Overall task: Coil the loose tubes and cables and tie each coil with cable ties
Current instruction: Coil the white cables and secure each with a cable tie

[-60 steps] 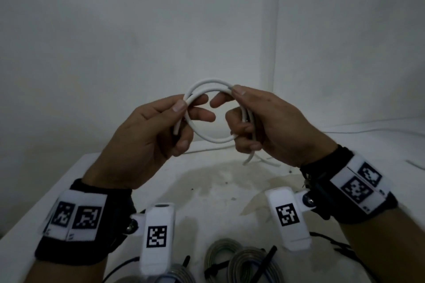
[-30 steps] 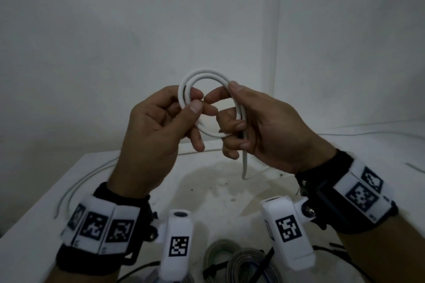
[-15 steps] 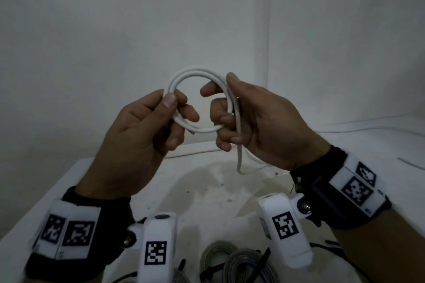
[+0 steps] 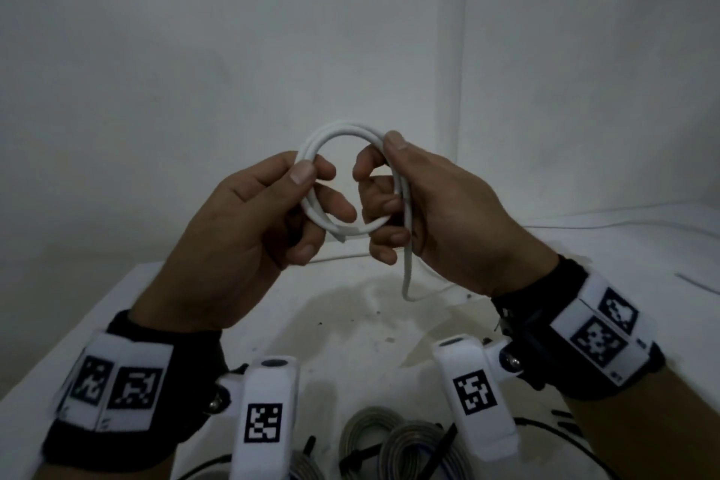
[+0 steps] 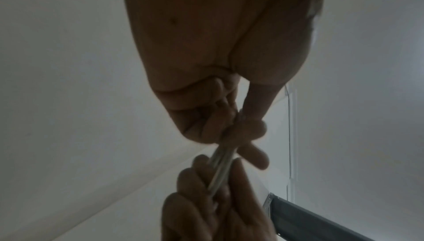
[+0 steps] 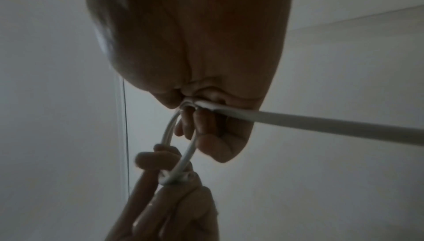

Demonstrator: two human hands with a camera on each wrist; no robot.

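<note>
A white tube (image 4: 338, 132) is wound into a small coil of about two loops, held up in the air above the white table (image 4: 350, 323). My left hand (image 4: 307, 183) pinches the coil's left side between thumb and fingers. My right hand (image 4: 383, 183) grips its right side, fingers curled round the strands. A loose tail (image 4: 406, 269) hangs down from the right hand. In the right wrist view the coil (image 6: 183, 161) runs between both hands and the tail (image 6: 321, 127) leads off to the right. The left wrist view shows the strands (image 5: 221, 168) edge-on.
Grey coiled cables (image 4: 393, 444) with black cable ties (image 4: 440, 448) lie at the table's near edge. A thin white tube (image 4: 623, 224) lies along the back right. White walls meet in a corner behind. A dark metal bar (image 5: 321, 221) shows in the left wrist view.
The left hand has shifted its pinch round the coil's left side. The coil has widened slightly, and the hanging tail has grown shorter as tube was drawn into the loops.
</note>
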